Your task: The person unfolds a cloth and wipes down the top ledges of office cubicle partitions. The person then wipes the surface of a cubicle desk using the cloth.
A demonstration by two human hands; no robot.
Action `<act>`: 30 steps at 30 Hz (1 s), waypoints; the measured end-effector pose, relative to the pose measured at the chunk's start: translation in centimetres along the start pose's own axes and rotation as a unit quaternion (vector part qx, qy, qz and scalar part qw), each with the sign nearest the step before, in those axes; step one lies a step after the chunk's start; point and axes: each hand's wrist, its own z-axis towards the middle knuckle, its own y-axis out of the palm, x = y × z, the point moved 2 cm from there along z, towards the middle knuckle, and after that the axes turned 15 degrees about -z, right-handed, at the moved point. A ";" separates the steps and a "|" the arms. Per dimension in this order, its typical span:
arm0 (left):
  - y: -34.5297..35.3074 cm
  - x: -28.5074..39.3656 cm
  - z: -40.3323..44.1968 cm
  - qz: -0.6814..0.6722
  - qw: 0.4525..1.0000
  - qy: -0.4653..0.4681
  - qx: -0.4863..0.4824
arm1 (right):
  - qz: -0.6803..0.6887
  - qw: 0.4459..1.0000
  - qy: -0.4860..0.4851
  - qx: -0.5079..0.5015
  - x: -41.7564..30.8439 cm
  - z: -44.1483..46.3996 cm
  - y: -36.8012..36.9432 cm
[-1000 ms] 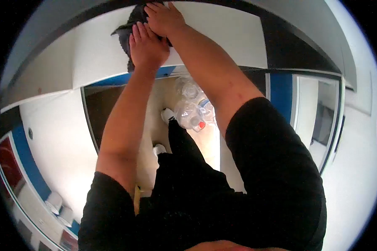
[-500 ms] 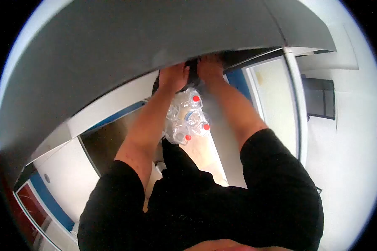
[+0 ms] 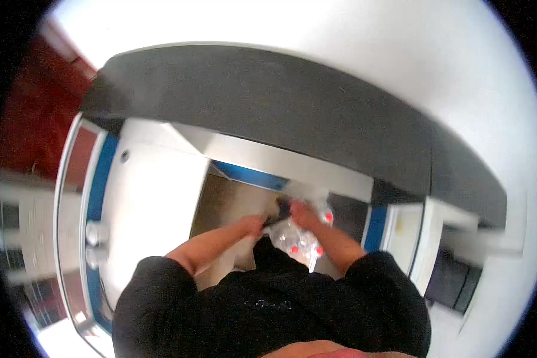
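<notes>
Low below the dark counter, my left hand (image 3: 253, 225) appears closed at the edge of a dark, soft-looking thing (image 3: 277, 213). My right hand (image 3: 303, 215) is on the other side of that thing, its fingers curled and blurred by motion. What the fingers grip cannot be made out. Large clear plastic bottles (image 3: 289, 237) with red caps stand bunched under and beside my right hand and forearm. Part of the group is hidden behind that arm.
A dark grey counter (image 3: 268, 95) curves across in front of me, with a white panel and blue strip (image 3: 250, 176) beneath. A white cabinet surface (image 3: 152, 179) is at left. On the right are a white-framed door (image 3: 403, 235) and a dark box-like object (image 3: 453, 277).
My view has shifted back, showing more of the counter and wall. Both hands have come out from under the counter's edge and closer to my body, around the dark thing.
</notes>
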 end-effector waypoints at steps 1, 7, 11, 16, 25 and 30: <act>1.4 -3.0 -3.6 -0.042 0.998 -0.047 -0.019 | 0.132 0.960 0.029 -0.245 -4.9 0.8 -4.4; 7.5 -10.4 -24.6 -0.095 0.978 0.003 0.184 | 0.188 0.876 -0.261 -0.359 -25.5 2.7 -6.1; 13.9 -7.0 -36.2 -0.196 0.937 -0.150 0.248 | 0.172 0.778 -0.461 -0.390 -33.2 3.8 -8.9; 33.4 2.1 -48.1 -0.358 0.751 -0.176 0.526 | 0.127 0.672 -0.639 -0.354 -45.5 2.2 -14.0; 62.3 12.7 -58.7 -0.415 0.377 -0.323 0.763 | 0.087 0.552 -0.780 -0.282 -74.0 -16.2 -12.8; 70.0 16.9 -62.5 -0.407 0.261 -0.379 0.789 | -0.070 0.499 -0.815 -0.286 -83.3 -27.0 -16.5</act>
